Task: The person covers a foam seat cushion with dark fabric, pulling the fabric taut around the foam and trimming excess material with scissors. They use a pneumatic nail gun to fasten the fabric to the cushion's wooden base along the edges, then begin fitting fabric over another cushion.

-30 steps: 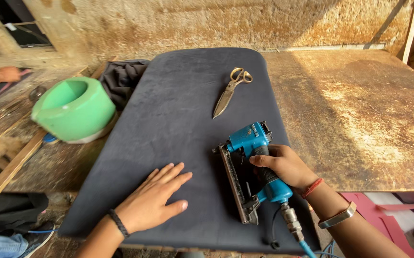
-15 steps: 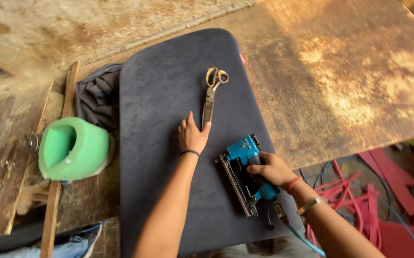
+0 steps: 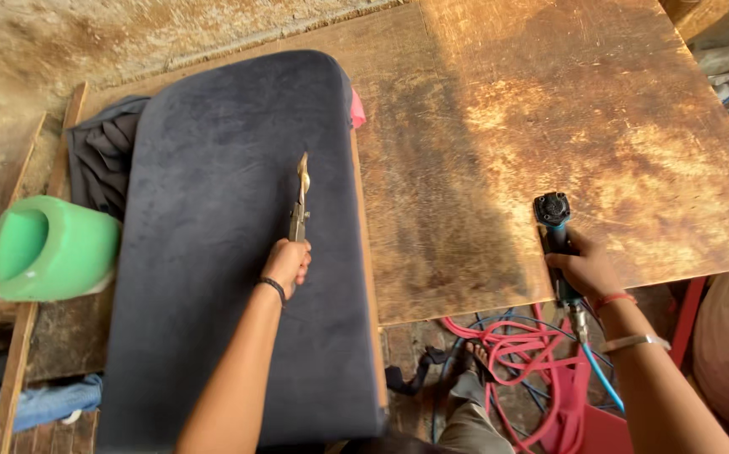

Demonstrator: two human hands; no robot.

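The scissors point(image 3: 299, 200) lie near the right edge of the dark padded panel point(image 3: 221, 252), their handles gripped by the left hand point(image 3: 287, 262). The right hand point(image 3: 587, 271) holds the blue staple gun point(image 3: 554, 231) at the worktop's point(image 3: 566, 109) front edge (probably resting there). Cutting looks not yet begun.

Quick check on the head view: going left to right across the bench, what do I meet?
Green foam block → dark upholstered panel → left hand holding scissors → bare plywood tabletop → right hand holding blue staple gun.
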